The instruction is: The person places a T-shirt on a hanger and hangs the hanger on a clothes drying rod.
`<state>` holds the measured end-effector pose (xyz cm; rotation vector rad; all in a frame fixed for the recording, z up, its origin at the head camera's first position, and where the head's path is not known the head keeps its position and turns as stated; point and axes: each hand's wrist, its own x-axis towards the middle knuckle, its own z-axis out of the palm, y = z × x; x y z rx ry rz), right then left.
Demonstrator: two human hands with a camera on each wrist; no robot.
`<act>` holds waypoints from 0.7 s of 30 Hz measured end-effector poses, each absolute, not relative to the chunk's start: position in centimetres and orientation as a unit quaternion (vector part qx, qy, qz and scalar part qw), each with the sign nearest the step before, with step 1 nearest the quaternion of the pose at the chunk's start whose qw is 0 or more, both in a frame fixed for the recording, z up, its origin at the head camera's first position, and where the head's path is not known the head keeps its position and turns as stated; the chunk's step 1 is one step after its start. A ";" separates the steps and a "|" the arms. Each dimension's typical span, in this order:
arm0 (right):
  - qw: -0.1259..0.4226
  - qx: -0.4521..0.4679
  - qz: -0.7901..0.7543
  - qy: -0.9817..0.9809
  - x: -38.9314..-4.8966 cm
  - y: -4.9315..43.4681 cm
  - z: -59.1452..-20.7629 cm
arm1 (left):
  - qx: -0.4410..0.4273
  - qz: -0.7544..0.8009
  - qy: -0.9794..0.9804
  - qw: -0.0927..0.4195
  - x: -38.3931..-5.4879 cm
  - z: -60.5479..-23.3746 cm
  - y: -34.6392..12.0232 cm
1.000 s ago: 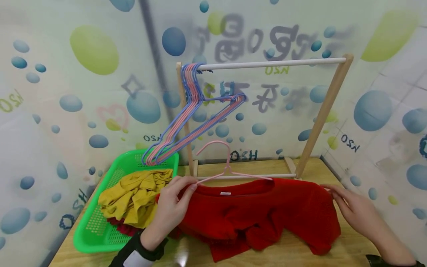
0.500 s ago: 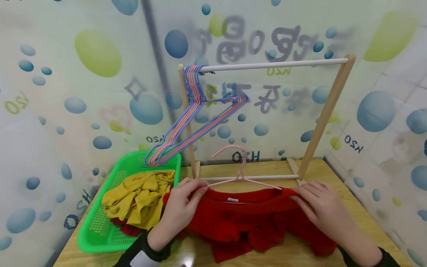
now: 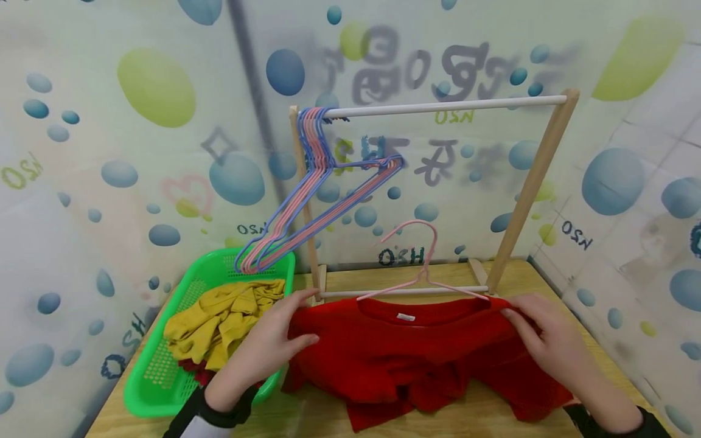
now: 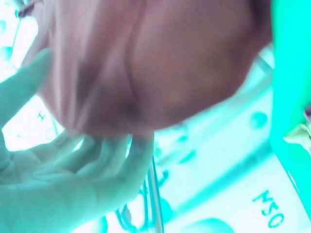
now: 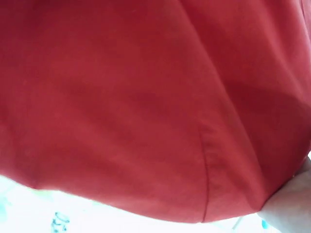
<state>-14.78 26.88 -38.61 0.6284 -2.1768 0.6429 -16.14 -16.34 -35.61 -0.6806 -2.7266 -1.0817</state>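
A red long-sleeved top [image 3: 361, 347] is held up by its shoulders, its lower part bunched on the table. Inside its neckline sits a pink hanger [image 3: 429, 255], hook upward and arms running into the shoulders. My left hand [image 3: 268, 337] is at the left shoulder, its thumb spread in front. In the left wrist view, the fingers [image 4: 141, 160] pass behind the cloth, with the thumb apart from it. At the other shoulder, my right hand [image 3: 553, 344] pinches the fabric near the hanger's end. The top [image 5: 121, 107] fills most of the right wrist view.
Behind the top stands a wooden rack with a white rail [image 3: 449, 105]. Several blue and pink hangers [image 3: 314, 164] hang at its left end. A green basket [image 3: 139, 371] at left holds yellow clothing [image 3: 230, 319] and some dark red cloth [image 3: 199, 371].
My left hand has let go of the collar and hanger and shifted left to the shoulder. My right hand has come in from the sleeve to the other shoulder. The hanger has moved right.
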 end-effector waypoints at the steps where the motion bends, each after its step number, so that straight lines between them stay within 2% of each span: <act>1: 0.386 0.246 0.253 -0.852 -14.8 27.2 -38.6 | -0.221 -0.354 -0.907 0.058 -16.2 -35.5 -16.7; 10: 0.399 0.212 0.250 -0.856 -14.6 28.8 -38.5 | -0.199 -0.361 -0.907 0.086 -16.1 -35.1 -17.9; 16: 0.387 0.180 0.230 -0.875 -14.2 29.0 -38.5 | -0.188 -0.334 -0.919 0.095 -15.7 -35.2 -17.2; 21: 0.369 0.142 0.241 -0.886 -13.3 29.0 -38.2 | -0.178 -0.313 -0.924 0.129 -15.0 -35.4 -16.6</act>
